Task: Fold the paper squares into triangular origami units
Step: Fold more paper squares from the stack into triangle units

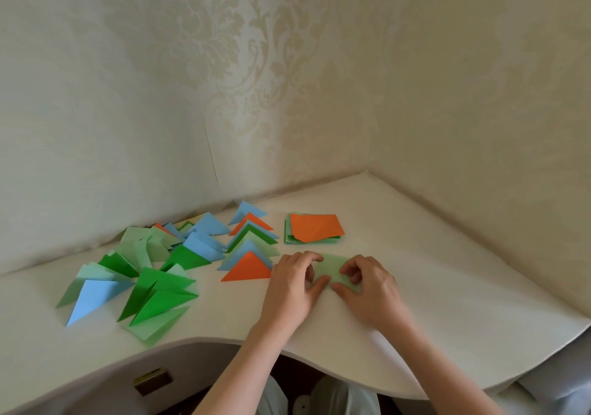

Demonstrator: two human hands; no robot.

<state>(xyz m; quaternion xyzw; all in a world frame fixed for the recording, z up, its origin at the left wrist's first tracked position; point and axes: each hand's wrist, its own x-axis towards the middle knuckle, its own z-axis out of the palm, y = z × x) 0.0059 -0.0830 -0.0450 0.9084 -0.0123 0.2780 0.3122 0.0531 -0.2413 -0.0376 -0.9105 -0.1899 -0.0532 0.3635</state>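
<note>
— While both hands are on the white tabletop (415,286), what are they doing?

— The left hand (292,290) and the right hand (367,290) curl their fingers on a small light green paper square (332,269) and pinch it. It lies flat near the middle of the tabletop.

— Where are the other squares?

— A stack of paper squares with an orange one on top (315,227) sits just behind the hands, toward the back edge.

— And the folded ones?

— Many green, blue and orange paper triangles (160,270) lie spread toward the left edge. An orange paper triangle (249,269) lies just beside the left hand.
</note>
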